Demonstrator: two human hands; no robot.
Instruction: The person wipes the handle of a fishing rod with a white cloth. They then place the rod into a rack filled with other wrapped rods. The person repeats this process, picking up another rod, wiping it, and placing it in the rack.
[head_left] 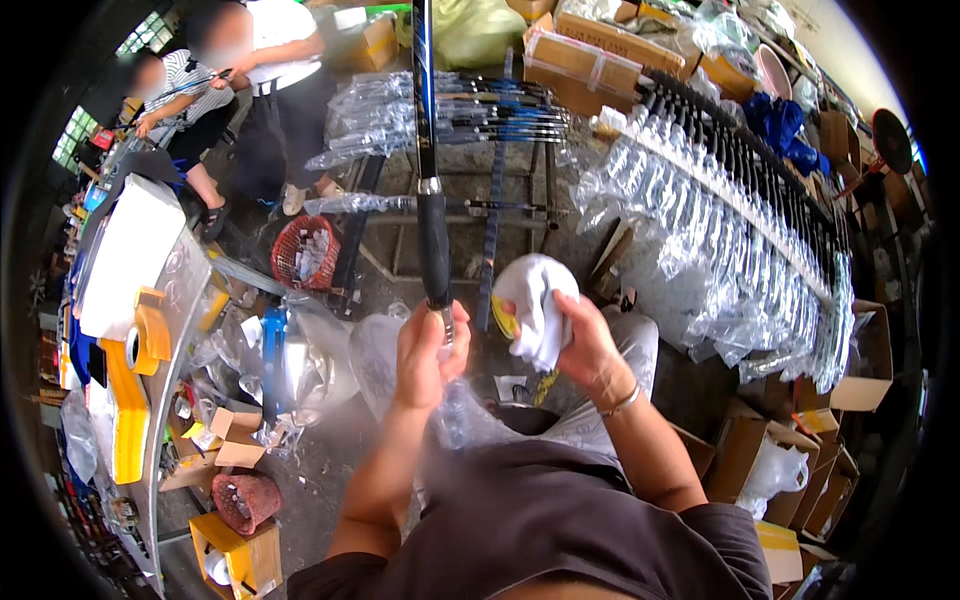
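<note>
My left hand (428, 355) is closed round the lower end of a fishing rod (433, 240), just below its black foam grip. The rod stands nearly upright in the picture, its dark blue-black shaft running out past the top edge. A clear plastic sleeve (455, 415) hangs beneath that hand. To the right of the rod, my right hand (588, 345) grips a bunched white cloth (540, 300), apart from the rod. Something yellow (503, 318) shows at the cloth's left side; its kind is hidden.
Plastic-sleeved rods lie on a metal rack (400, 240) ahead; more line a slanted rack (720, 200) at right. A red basket (305, 255) stands left of the front rack. Tape rolls (148, 338) sit on the left table. Two people (280, 40) work at the far left.
</note>
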